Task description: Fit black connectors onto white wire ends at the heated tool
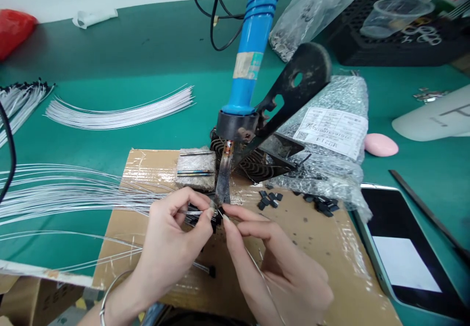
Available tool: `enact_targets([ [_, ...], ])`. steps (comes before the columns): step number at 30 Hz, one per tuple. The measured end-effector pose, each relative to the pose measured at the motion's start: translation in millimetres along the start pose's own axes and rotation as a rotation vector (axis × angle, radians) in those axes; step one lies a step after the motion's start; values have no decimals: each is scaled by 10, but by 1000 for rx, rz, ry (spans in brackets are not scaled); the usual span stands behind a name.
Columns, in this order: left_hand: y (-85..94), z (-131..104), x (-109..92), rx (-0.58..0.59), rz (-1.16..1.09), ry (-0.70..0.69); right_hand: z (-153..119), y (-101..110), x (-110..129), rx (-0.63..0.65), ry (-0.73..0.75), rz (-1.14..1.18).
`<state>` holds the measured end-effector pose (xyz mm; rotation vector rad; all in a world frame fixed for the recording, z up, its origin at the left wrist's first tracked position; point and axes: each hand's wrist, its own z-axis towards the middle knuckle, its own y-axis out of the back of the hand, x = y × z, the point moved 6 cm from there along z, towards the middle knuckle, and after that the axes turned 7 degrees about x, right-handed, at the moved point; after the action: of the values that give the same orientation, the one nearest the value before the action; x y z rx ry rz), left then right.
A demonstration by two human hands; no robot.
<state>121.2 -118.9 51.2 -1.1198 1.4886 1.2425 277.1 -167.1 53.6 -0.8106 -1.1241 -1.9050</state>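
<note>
A blue-handled soldering iron [254, 32] is fixed in a black metal stand [297, 81], its tip [222, 184] pointing down between my hands. My left hand [176, 243] is closed, with thumb and index finger pinching a white wire [196, 213] just under the tip. A small black connector [219, 214] shows at the wire's end, partly hidden by fingertips. My right hand [275, 262] is closed too, pinching a thin silvery solder wire [265, 279] close to the connector; its length trails down across the hand. Finer contact at the tip cannot be made out.
Cardboard [323, 262] covers the work area. White wires [73, 196] spread leftward; another bundle [121, 113] lies behind. Small black connectors [270, 199] lie right of the iron. A sponge block [196, 169], black fan [253, 162], bubble-wrap package [330, 125] and phone [404, 247] surround the hands.
</note>
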Motion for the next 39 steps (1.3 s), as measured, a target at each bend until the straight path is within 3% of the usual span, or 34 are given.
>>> enact_targets([
  [39,-4,5,21,23,-1,24,-12,-21,-15,-11,22,35],
])
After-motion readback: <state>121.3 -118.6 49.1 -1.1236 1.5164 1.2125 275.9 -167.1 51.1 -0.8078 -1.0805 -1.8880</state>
